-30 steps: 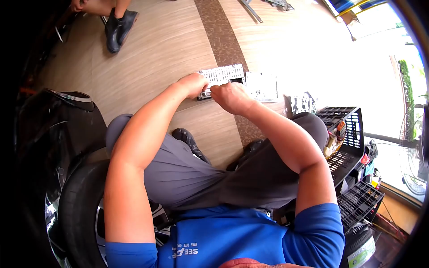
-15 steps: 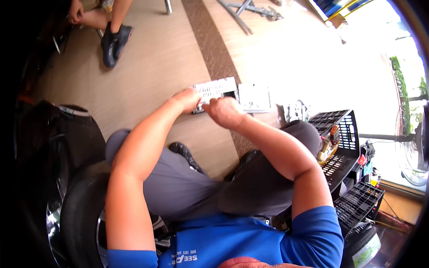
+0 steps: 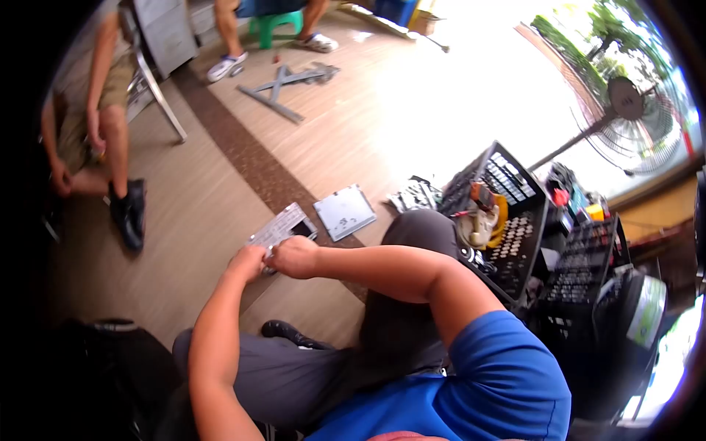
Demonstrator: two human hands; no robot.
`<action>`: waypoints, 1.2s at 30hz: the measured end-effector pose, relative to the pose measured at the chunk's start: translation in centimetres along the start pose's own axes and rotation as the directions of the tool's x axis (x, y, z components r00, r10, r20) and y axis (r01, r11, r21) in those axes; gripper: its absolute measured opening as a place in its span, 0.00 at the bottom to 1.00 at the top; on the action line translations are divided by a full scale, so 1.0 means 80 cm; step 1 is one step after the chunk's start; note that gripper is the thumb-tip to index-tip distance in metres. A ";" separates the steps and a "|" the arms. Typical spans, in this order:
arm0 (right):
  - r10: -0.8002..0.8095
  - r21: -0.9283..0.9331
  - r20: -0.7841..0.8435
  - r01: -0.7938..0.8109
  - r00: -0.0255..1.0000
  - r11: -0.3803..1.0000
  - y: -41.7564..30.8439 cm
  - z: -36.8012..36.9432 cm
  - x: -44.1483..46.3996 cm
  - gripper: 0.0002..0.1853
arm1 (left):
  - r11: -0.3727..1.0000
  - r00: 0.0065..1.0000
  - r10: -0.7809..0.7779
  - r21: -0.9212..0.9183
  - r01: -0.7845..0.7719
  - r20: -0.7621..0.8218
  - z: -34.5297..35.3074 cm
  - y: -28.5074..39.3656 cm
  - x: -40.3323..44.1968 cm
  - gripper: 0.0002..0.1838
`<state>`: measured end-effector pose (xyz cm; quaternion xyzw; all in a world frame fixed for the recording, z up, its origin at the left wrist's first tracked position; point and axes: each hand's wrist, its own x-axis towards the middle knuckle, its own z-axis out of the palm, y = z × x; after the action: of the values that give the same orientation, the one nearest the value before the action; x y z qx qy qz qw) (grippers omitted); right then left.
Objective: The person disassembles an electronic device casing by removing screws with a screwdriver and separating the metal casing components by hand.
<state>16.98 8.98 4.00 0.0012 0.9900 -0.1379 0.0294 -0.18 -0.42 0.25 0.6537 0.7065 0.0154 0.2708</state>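
Observation:
A silver perforated metal case (image 3: 283, 226) with a dark opening sits low in front of me, by the floor. My left hand (image 3: 248, 262) is closed at its near left edge, gripping the case. My right hand (image 3: 293, 257) is curled shut at the near edge, close beside the left one. Its fingertips, and whatever they pinch, are hidden from view. Just to the right of the case lies a flat silver metal panel (image 3: 345, 212), with several small dark bits on it.
A black plastic crate (image 3: 523, 192) holding tools stands by my right knee, near a crumpled silvery bundle (image 3: 415, 194). A grey metal stand (image 3: 283, 82) lies ahead. A person sits on a green stool (image 3: 276, 26); another person's leg (image 3: 116, 151) is at left. A fan (image 3: 625, 99) stands far right.
My view has swung up and to the right, so the case appears lower and further left. Both hands stay at the case, the right one now closer to the left.

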 end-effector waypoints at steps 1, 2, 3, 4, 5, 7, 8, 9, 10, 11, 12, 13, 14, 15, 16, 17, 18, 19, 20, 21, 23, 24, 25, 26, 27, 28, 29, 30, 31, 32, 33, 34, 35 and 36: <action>-0.012 0.003 0.004 0.012 1.000 1.000 0.002 -0.002 0.003 0.07 | 0.999 1.000 -0.026 -0.043 0.026 -0.008 -0.008 0.005 0.001 0.04; -0.009 -0.007 -0.012 0.009 1.000 1.000 0.001 -0.003 0.003 0.07 | 1.000 1.000 -0.002 -0.029 0.002 -0.010 -0.008 0.005 0.002 0.04; -0.007 0.017 -0.033 0.007 0.999 1.000 0.002 -0.002 0.004 0.07 | 0.999 1.000 -0.001 -0.041 0.000 -0.031 -0.007 0.003 -0.001 0.03; -0.008 0.015 -0.033 0.008 0.999 1.000 0.002 -0.001 0.003 0.06 | 0.998 0.998 -0.005 -0.057 0.002 -0.056 -0.008 0.003 -0.001 0.03; -0.009 0.015 -0.031 0.010 0.999 1.000 0.003 -0.001 0.003 0.06 | 0.999 0.998 0.007 -0.049 -0.010 -0.062 -0.008 0.002 0.001 0.03; -0.007 0.012 -0.045 0.007 0.999 1.000 0.003 -0.001 0.003 0.06 | 1.000 0.998 0.014 -0.020 -0.015 -0.053 -0.007 0.002 0.000 0.03; -0.012 0.010 -0.040 0.013 0.999 1.000 0.004 0.000 0.004 0.06 | 1.000 0.998 0.016 -0.017 -0.017 -0.053 -0.007 0.001 0.000 0.03; -0.018 0.008 -0.032 0.019 0.999 1.000 0.004 0.001 0.003 0.06 | 1.000 0.999 0.012 -0.006 -0.013 -0.051 -0.005 0.000 0.002 0.03; -0.017 0.009 -0.032 0.018 0.999 1.000 0.004 0.002 0.003 0.06 | 1.000 0.999 0.008 0.004 -0.008 -0.047 -0.003 -0.001 0.002 0.04; -0.019 0.009 -0.032 0.019 0.999 1.000 0.004 0.002 0.004 0.06 | 1.000 0.999 0.008 0.004 -0.008 -0.048 -0.001 -0.003 0.003 0.04; -0.022 0.008 -0.031 0.022 0.999 1.000 0.005 0.001 0.005 0.06 | 1.000 0.999 0.002 0.006 -0.002 -0.054 0.001 -0.004 0.003 0.04; -0.023 0.006 -0.031 0.023 0.999 1.000 0.004 0.000 0.005 0.06 | 1.000 0.998 -0.003 0.008 0.004 -0.061 0.002 -0.006 0.003 0.05; -0.019 0.003 -0.032 0.019 0.999 1.000 0.005 -0.001 0.003 0.06 | 1.000 0.998 -0.001 0.006 0.001 -0.068 0.002 -0.006 0.005 0.05; -0.013 0.007 -0.035 0.013 0.999 1.000 0.004 -0.002 0.002 0.06 | 1.000 0.998 -0.007 0.013 0.008 -0.062 0.002 -0.005 0.004 0.05; -0.009 0.008 -0.035 0.010 0.999 1.000 0.004 -0.003 0.002 0.06 | 1.000 0.998 -0.013 0.019 0.014 -0.054 0.001 -0.004 0.004 0.05; -0.012 0.014 -0.023 0.013 1.000 1.000 0.005 -0.003 0.003 0.06 | 1.000 0.999 -0.011 0.018 0.012 -0.050 0.001 -0.003 0.003 0.05; -0.015 0.022 -0.012 0.015 1.000 1.000 0.004 -0.004 0.003 0.07 | 0.999 0.999 -0.021 0.023 0.022 -0.039 -0.004 0.001 0.001 0.05; -0.012 0.024 -0.011 0.012 1.000 1.000 0.005 -0.004 0.003 0.07 | 0.999 0.999 -0.032 0.027 0.033 -0.030 -0.007 0.004 0.000 0.05; -0.012 0.018 0.002 0.012 1.000 1.000 0.004 -0.005 0.003 0.07 | 0.999 0.999 -0.031 0.027 0.032 -0.025 -0.005 0.003 -0.001 0.05; -0.014 0.008 0.015 0.014 1.000 1.000 0.005 -0.004 0.003 0.08 | 0.999 0.999 -0.029 0.034 0.030 -0.024 -0.004 0.002 0.000 0.05; -0.004 0.008 0.014 0.004 1.000 1.000 0.003 -0.004 0.002 0.08 | 0.999 0.999 -0.025 0.044 0.027 -0.036 -0.002 -0.003 0.004 0.06; 0.007 0.012 0.012 -0.007 1.000 1.000 0.003 -0.006 0.002 0.08 | 0.999 0.999 -0.022 0.039 0.023 -0.038 -0.001 -0.003 0.003 0.06; 0.006 0.004 0.007 -0.006 1.000 1.000 0.004 -0.008 0.003 0.08 | 0.999 0.999 -0.020 0.033 0.021 -0.038 0.000 -0.005 0.003 0.06; 0.009 0.021 -0.008 -0.008 1.000 1.000 0.005 -0.008 0.002 0.08 | 0.999 0.999 -0.018 0.035 0.020 -0.044 0.000 -0.007 0.007 0.06; 0.013 0.047 -0.022 -0.012 1.000 0.999 0.003 -0.008 0.001 0.08 | 0.998 0.998 -0.054 0.023 0.054 -0.036 -0.001 -0.005 0.005 0.06; 0.034 0.035 0.026 -0.035 0.999 0.999 0.003 -0.008 0.002 0.09 | 0.996 0.996 -0.089 0.009 0.090 -0.022 0.001 -0.002 0.003 0.06; 0.036 0.041 0.029 -0.037 0.999 0.998 0.003 -0.006 0.002 0.09 | 0.996 0.996 -0.090 0.007 0.090 -0.015 0.001 -0.002 0.002 0.06; 0.034 0.026 0.037 -0.035 0.999 0.999 0.002 -0.008 0.001 0.09 | 0.997 0.997 -0.078 0.011 0.078 -0.021 -0.001 -0.001 0.002 0.06; 0.032 0.010 0.045 -0.033 0.998 0.999 0.001 -0.010 0.001 0.09 | 0.998 0.997 -0.066 0.015 0.067 -0.026 -0.001 -0.001 0.001 0.06; 0.035 0.014 0.052 -0.036 0.998 0.999 0.000 -0.012 0.000 0.09 | 0.997 0.997 -0.070 0.011 0.071 -0.022 0.001 -0.002 0.000 0.06; 0.032 0.015 0.053 -0.033 0.998 0.999 0.001 -0.011 -0.001 0.09 | 0.998 0.998 -0.064 0.011 0.064 -0.027 0.001 -0.002 0.001 0.06; 0.036 0.030 0.032 -0.037 0.999 0.999 0.001 -0.010 0.000 0.09 | 0.998 0.998 -0.057 0.012 0.057 -0.033 0.000 -0.003 0.001 0.06; 0.040 0.046 0.012 -0.040 0.999 0.998 0.002 -0.009 0.000 0.08 | 0.998 0.998 -0.060 0.010 0.061 -0.033 0.000 -0.004 0.002 0.06; 0.037 0.050 0.014 -0.037 0.999 0.998 0.000 -0.011 -0.001 0.08 | 0.997 0.997 -0.077 0.008 0.077 -0.030 0.000 -0.002 0.001 0.06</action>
<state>17.02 9.24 4.86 0.0192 0.9858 -0.1621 0.0386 -0.34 -0.35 0.15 0.6269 0.7352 0.0115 0.2576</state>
